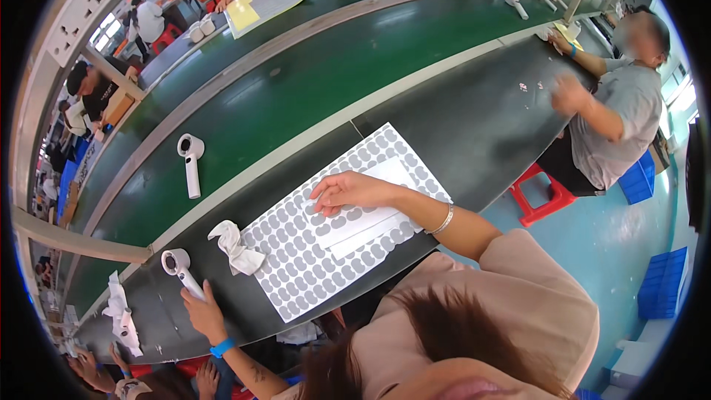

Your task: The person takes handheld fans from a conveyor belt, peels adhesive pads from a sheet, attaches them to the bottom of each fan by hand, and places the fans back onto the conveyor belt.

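My left hand (204, 312) is closed round the lower handle of a white handheld fan (178, 263), whose round head points away from me over the dark table. Bent over a large white sheet with rows of grey double-lobed stickers (292, 281) is my right hand (354, 191). Its fingers are curled in, and anything between the fingertips is too small to make out. A smaller white sheet (366, 231) lies on the sticker sheet, below my right wrist. Left of the sheets rests a crumpled white cloth (238, 249).
A green conveyor belt (311, 96) runs beyond the table, carrying another white handheld fan (191, 165) and more at the far right. A co-worker (622, 111) sits at right, near a red stool (541, 192). Other people's hands (92, 372) show at lower left beside white paper (122, 315).
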The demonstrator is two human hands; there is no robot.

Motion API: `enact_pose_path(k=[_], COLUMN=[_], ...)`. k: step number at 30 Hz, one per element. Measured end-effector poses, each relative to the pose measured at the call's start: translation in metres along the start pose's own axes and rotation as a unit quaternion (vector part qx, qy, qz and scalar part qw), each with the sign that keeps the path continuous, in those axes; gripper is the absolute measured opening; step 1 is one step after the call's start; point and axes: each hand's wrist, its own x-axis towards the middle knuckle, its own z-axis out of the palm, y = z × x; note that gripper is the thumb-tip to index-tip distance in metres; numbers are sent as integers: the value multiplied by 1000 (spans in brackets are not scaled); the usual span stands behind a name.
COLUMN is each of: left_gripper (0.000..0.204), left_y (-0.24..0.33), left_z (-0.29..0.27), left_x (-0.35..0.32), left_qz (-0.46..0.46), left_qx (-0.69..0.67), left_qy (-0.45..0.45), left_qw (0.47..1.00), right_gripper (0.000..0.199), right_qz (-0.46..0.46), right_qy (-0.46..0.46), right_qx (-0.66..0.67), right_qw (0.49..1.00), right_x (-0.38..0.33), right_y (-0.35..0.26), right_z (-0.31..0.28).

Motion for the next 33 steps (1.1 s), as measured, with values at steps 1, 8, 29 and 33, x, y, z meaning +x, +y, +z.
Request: enact_pose_path(k=[1, 8, 29, 33], left_gripper=[49, 38, 38, 33], left_y=[-1, 27, 133, 132], left_z=[-2, 22, -12, -55], left_x=[5, 86, 172, 141], left_qz=[-3, 203, 145, 183], left_qx=[4, -135, -390, -563], left_qy=[-3, 172, 289, 283], left_qw=[1000, 954, 862, 755], right_gripper=[29, 29, 29, 26], right_qz=[-5, 23, 13, -26], right_qy=[-4, 17, 37, 82], right_qx=[0, -43, -70, -95], right_qw=[1000, 999, 997, 992], right_x=[1, 2, 0, -6], right_y=[1, -1, -8, -25], right_z=[0, 2, 6, 6])
